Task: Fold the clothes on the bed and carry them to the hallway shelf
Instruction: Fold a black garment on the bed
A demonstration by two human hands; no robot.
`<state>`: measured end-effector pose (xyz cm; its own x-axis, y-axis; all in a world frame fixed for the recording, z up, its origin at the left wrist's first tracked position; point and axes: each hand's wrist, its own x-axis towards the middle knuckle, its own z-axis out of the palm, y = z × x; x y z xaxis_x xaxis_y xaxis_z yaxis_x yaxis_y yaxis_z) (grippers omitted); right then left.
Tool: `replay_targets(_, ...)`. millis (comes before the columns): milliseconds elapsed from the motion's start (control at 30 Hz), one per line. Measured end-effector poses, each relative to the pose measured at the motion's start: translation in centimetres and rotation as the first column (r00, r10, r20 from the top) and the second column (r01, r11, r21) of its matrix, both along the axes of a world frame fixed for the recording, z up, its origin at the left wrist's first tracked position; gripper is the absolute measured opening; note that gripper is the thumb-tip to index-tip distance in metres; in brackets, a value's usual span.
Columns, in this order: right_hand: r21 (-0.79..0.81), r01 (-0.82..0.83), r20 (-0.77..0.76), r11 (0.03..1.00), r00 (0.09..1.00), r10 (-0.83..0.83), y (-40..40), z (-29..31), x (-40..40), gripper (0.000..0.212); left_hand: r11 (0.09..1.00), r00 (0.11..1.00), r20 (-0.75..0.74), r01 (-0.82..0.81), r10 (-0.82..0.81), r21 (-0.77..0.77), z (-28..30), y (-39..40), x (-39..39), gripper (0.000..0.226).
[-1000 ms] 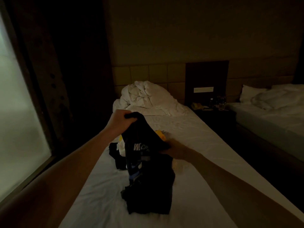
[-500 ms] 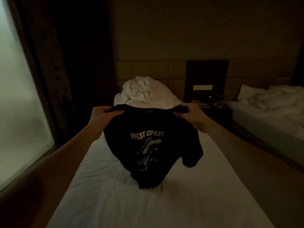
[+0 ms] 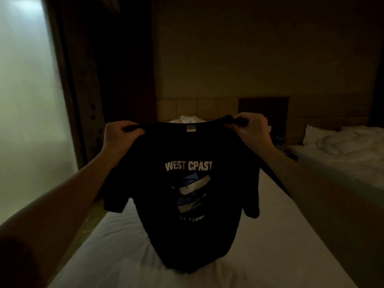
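We are holding a black T-shirt (image 3: 187, 194) up by its shoulders: our left hand (image 3: 118, 136) and right hand (image 3: 249, 132) are each pinching a bunched fold of soft knit, fingers curled over it. Below both grips the cloth is hanging limp, its hem seemingly touching the smooth white bed (image 3: 270, 256), though the dim light leaves that uncertain.

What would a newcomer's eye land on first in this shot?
The black T-shirt held up mid-frame, its white "WEST CPAST" print facing the camera and its hem touching the white bed. The left hand and right hand each grip a shoulder. Next, the bright window at left.
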<state>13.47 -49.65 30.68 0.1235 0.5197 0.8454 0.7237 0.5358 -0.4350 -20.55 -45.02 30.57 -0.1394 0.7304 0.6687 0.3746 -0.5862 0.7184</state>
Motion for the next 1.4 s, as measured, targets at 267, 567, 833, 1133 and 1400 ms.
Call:
replay_targets(267, -0.084, -0.003, -0.019, 0.996, 1.000, 0.001, -1.3, 0.8, 0.8, 0.014, 0.996, 0.988, -0.140, -0.054, 0.065, 0.077, 0.3, 0.4, 0.7, 0.027)
replay_targets(567, -0.363, 0.188, 0.119, 0.913, 0.981, -0.155, 7.7, -7.6, 4.2, 0.022, 0.978, 0.897, -0.410, -0.203, 0.164, -0.053, -8.0, 10.6, 5.9, 0.040)
replay_targets(833, -0.573, 0.309, 0.228, 0.759, 0.950, -0.215, 23.4, -20.4, 7.2, 0.017, 0.905, 0.793, -0.602, -0.320, 0.092, -0.282, -20.9, 26.6, 11.9, 0.026)
replay_targets(1133, -0.772, 0.302, 0.218, 0.559, 0.952, -0.213, 33.4, -36.3, 9.9, 0.023, 0.806, 0.765, -0.633, -0.297, -0.120, -0.511, -37.2, 36.2, 16.3, 0.026)
replay_targets(1400, -0.855, 0.250, 0.176, 0.455, 0.964, -0.199, 32.7, -40.8, 9.6, 0.045, 0.716, 0.795, -0.545, -0.216, -0.266, -0.664, -41.5, 37.0, 14.5, 0.070)
